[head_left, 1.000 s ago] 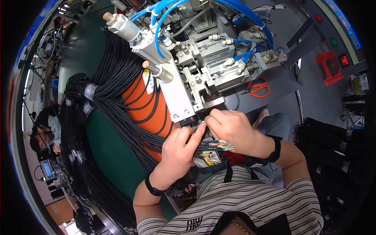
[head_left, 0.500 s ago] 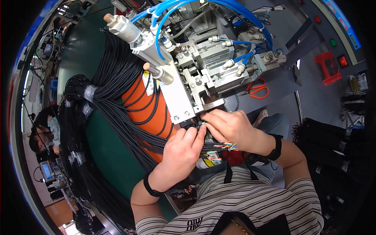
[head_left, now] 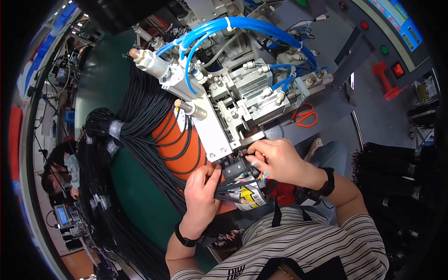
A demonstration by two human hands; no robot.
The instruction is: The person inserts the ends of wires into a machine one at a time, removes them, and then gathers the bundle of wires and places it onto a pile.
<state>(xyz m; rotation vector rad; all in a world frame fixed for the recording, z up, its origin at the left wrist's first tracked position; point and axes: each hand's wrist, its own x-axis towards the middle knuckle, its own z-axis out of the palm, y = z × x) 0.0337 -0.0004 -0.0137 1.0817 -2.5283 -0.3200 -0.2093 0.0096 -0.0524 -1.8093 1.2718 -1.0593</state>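
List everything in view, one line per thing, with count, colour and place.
cable bundles: many, black, draped over the green bench at left
orange roll: one, under the cables
machine: one, grey metal, top centre
air hoses: several, blue, arching over the machine
scissors: one, orange handles, right of the machine
buttons: red and green, panel at upper right
left hand: one, gripping black cables
right hand: one, pinching coloured wire ends at the machine
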